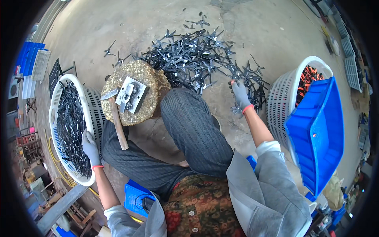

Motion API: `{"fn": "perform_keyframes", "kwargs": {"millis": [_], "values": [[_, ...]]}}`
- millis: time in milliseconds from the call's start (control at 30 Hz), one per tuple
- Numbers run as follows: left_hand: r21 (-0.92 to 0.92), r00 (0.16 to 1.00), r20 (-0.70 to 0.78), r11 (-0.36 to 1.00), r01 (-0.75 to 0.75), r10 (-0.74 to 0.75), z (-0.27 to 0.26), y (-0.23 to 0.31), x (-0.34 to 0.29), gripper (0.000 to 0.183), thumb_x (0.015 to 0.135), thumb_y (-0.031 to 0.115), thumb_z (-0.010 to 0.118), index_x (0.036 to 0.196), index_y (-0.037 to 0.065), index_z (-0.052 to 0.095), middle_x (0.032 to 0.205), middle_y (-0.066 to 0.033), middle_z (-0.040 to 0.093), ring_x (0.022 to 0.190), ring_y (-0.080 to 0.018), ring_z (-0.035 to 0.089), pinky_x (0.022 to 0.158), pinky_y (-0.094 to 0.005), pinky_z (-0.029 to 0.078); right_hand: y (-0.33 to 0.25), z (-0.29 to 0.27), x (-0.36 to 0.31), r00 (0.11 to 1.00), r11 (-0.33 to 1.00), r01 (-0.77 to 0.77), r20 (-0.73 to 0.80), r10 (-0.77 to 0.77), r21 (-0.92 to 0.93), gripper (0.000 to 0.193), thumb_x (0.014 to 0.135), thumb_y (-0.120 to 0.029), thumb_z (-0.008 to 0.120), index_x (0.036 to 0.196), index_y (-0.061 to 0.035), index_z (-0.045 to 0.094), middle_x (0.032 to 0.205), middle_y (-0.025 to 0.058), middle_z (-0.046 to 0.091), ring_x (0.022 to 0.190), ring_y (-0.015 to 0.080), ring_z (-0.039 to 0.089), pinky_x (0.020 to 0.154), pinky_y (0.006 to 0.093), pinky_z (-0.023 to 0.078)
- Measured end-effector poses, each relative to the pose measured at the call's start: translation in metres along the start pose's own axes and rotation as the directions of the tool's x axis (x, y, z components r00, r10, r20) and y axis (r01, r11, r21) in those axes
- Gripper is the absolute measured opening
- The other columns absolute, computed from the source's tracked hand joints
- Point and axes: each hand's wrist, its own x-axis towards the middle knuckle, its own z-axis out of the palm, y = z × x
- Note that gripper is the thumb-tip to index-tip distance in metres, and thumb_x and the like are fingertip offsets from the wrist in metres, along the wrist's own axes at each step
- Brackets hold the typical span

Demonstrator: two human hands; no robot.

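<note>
My left hand (90, 147), in a grey glove with a red cuff, lies against the near rim of a white plastic basket (94, 104), fingers stretched along it. Black pieces (71, 126) fill that basket. My right hand (240, 94), gloved alike, hovers by the right edge of a heap of black plastic spring clamps (189, 55) on the floor. Its thumb and fingers are apart, and I see nothing held in it. Between my left hand and the heap, a stone-like round block (130, 71) bears a metal fixture (132, 94) and a wooden-handled hammer (117, 122).
At right stands another white basket (278, 98) with black-and-orange pieces (308, 81). A blue plastic bin (329, 130) leans against it. My bent knees (193, 122) lie between the baskets. A blue box (136, 197) rests beside my left forearm.
</note>
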Motion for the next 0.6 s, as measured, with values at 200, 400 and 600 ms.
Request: {"fn": "perform_keyframes", "kwargs": {"millis": [200,400,600], "values": [[-0.076,0.998,0.052,0.996,0.050,-0.046,0.000,0.003,0.004,0.037,0.097,0.024,0.039,0.113,-0.003,0.057,0.107,-0.0191,0.061,0.098,-0.0295,0.059,0.088,-0.0340,0.043,0.008,0.035,0.101,0.936,0.564,0.243,0.038,-0.349,-0.789,0.037,0.087,-0.029,0.053,0.110,-0.0012,0.057,0.100,0.0201,0.064,0.093,0.0346,0.062,0.081,0.0404,0.047],[-0.077,0.997,0.062,0.996,0.045,-0.041,0.005,-0.007,0.006,0.039,0.097,0.026,0.038,0.114,-0.004,0.057,0.108,-0.0194,0.061,0.099,-0.0298,0.059,0.089,-0.0341,0.043,0.010,0.052,0.106,0.988,0.272,0.150,0.155,-0.006,-0.950,0.039,0.084,-0.033,0.055,0.107,-0.0021,0.061,0.104,0.0219,0.063,0.095,0.0371,0.060,0.082,0.0433,0.047],[-0.097,0.997,0.052,0.994,0.060,-0.055,0.011,-0.018,0.006,0.041,0.097,0.027,0.039,0.115,-0.005,0.056,0.108,-0.0189,0.062,0.098,-0.0285,0.059,0.088,-0.0332,0.043,0.061,0.038,0.068,0.942,0.829,-0.047,0.253,0.222,-0.557,0.026,0.084,-0.022,0.058,0.091,0.0020,0.064,0.076,0.0125,0.065,0.060,0.0225,0.062,0.056,0.0345,0.049]]}}
